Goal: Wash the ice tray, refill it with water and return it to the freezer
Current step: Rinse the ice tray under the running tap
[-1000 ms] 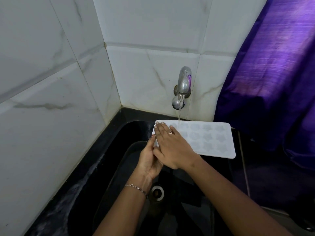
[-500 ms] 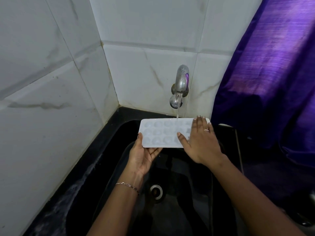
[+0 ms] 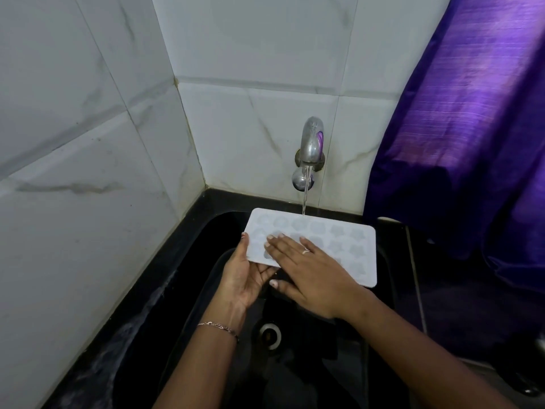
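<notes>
A white ice tray (image 3: 348, 246) with star-shaped cells is held level over the black sink (image 3: 224, 231). A thin stream from the steel tap (image 3: 311, 149) falls on the tray's far edge. My left hand (image 3: 244, 273) supports the tray's near-left corner from below, thumb along its left edge. My right hand (image 3: 309, 273) lies flat on top of the tray's left half, fingers straight and spread over the cells, a ring on one finger.
White marble-look tiles form the corner wall behind and to the left. A purple curtain (image 3: 460, 137) hangs at the right, down to the counter. The sink's drain (image 3: 269, 335) lies below my hands. The black counter edge (image 3: 118, 335) at left is wet.
The tray shifted right under the tap. My right hand slid from the tray's right end back across to its left half. My left hand stayed under the left corner.
</notes>
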The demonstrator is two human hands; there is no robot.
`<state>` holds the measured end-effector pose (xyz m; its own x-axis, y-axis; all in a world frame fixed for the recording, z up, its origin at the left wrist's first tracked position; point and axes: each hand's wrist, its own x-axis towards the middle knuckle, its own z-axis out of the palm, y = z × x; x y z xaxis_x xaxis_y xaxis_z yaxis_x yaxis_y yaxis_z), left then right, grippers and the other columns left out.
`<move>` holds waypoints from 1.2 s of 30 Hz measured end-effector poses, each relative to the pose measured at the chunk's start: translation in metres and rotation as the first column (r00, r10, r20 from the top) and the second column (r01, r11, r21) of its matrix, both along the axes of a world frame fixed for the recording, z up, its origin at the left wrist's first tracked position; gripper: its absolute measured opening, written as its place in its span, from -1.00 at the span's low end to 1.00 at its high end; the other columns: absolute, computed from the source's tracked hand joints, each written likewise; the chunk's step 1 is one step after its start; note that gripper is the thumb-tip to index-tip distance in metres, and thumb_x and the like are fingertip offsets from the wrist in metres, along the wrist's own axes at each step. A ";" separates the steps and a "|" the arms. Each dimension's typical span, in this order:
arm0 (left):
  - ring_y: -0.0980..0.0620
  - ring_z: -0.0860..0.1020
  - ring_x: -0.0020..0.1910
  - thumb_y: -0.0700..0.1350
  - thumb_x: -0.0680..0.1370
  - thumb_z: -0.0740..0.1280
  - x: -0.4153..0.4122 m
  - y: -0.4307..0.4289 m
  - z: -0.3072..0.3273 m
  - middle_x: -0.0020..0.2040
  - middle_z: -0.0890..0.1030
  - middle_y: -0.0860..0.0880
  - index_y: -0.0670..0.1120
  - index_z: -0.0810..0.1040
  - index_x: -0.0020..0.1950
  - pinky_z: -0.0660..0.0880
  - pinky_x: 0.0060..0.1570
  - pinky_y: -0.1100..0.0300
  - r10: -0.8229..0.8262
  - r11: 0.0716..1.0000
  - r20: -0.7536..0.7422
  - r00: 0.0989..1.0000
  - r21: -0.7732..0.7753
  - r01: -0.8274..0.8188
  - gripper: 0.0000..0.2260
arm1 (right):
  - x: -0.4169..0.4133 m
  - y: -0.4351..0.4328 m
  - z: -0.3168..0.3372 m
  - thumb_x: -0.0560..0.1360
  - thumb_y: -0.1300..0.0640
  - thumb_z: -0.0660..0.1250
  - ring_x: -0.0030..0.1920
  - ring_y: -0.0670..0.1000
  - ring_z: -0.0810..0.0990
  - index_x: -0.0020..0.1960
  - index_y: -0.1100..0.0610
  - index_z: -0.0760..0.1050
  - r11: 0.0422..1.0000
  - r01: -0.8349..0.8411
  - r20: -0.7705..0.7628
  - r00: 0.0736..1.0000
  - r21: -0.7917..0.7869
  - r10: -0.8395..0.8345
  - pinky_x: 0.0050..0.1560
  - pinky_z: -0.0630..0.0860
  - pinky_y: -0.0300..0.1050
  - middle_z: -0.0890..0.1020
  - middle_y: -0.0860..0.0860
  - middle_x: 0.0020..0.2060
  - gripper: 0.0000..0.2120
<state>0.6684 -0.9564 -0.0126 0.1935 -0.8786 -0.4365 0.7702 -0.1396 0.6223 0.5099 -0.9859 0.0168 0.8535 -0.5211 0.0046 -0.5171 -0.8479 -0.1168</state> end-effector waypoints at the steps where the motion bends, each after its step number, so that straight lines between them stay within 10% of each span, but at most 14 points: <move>1: -0.05 0.69 -0.10 0.13 0.64 0.10 0.002 0.000 -0.001 0.04 0.69 -0.17 -0.19 0.52 0.27 0.64 -0.25 0.12 0.025 1.000 0.015 1.000 0.008 -0.025 -0.54 | -0.010 0.001 -0.002 0.61 -0.25 -0.11 0.55 -0.09 -0.16 0.59 0.03 -0.11 1.000 0.024 0.010 1.000 0.002 -0.024 0.53 -0.18 -0.05 -0.08 -0.05 0.57 -0.36; 9: -0.04 0.70 -0.11 0.16 0.64 0.10 0.013 0.002 0.001 -0.03 0.71 -0.08 -0.07 0.53 0.20 0.62 -0.28 0.12 0.089 0.991 0.136 0.987 0.090 -0.101 -0.61 | -0.036 -0.020 0.003 0.40 -0.46 -0.41 0.56 0.05 -0.18 0.57 0.25 -0.20 0.904 0.426 -0.033 0.904 -0.014 -0.427 0.51 -0.25 -0.03 -0.13 0.14 0.57 0.00; 16: -0.01 0.69 -0.23 0.13 0.65 0.09 -0.021 -0.004 0.012 -0.12 0.71 -0.13 -0.16 0.57 0.15 0.62 -0.33 0.17 -0.086 0.994 0.112 0.990 0.082 0.077 -0.57 | 0.030 -0.041 0.018 0.61 -0.18 -0.06 0.56 0.00 -0.20 0.58 0.20 -0.17 0.979 0.203 -0.077 0.976 -0.035 -0.205 0.52 -0.23 0.09 -0.14 0.08 0.58 -0.30; 24: -0.05 0.69 -0.12 0.11 0.66 0.08 -0.011 -0.007 0.004 -0.03 0.70 -0.15 -0.21 0.57 0.19 0.61 -0.07 0.06 -0.012 0.997 0.052 0.999 0.072 0.008 -0.55 | 0.008 -0.016 0.004 0.58 -0.23 -0.22 0.56 -0.08 -0.15 0.59 0.03 -0.11 0.998 -0.048 -0.061 0.997 0.040 0.050 0.53 -0.19 0.06 -0.07 -0.06 0.57 -0.35; 36: -0.03 0.70 -0.17 0.12 0.66 0.07 0.011 -0.006 0.005 -0.12 0.72 -0.07 -0.09 0.54 0.12 0.63 -0.27 0.11 0.076 0.992 0.147 0.986 0.084 -0.089 -0.64 | -0.037 -0.031 0.004 0.48 -0.42 -0.21 0.53 -0.07 -0.29 0.58 0.08 -0.27 0.961 0.263 -0.049 0.964 0.082 -0.260 0.54 -0.21 0.04 -0.25 -0.04 0.55 -0.15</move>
